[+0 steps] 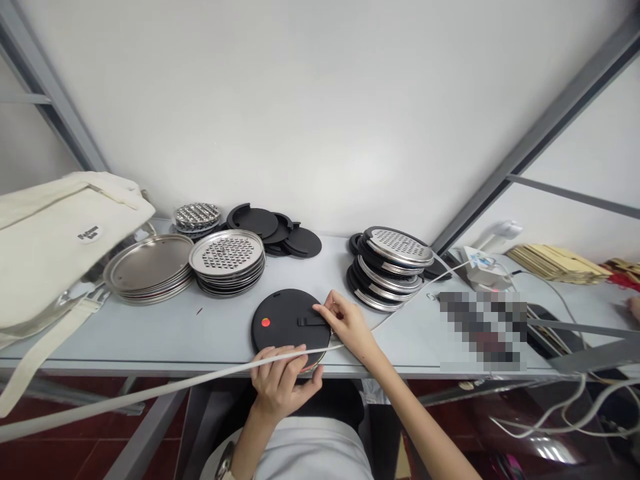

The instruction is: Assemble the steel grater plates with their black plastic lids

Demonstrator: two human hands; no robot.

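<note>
A flat round black disc (280, 328) lies at the front edge of the table, with an orange-red dot and a short black tab on its upper face. My left hand (281, 381) is closed on the disc's near edge, fingers on top and thumb at the side. At the right edge, my right hand (349, 325) pinches the disc beside the tab; its fingertips are partly hidden. A thin white cable (200, 383) runs across in front of the disc, over my left fingers.
Behind stand a stack of round metal grater plates (229, 255), plain metal plates (150, 263) and black round holders (255, 223). Graters in black holders (397, 247) are piled to the right. A cream bag (65, 233) sits left; a white power strip (483, 267) and yellow envelopes (557, 263) lie right.
</note>
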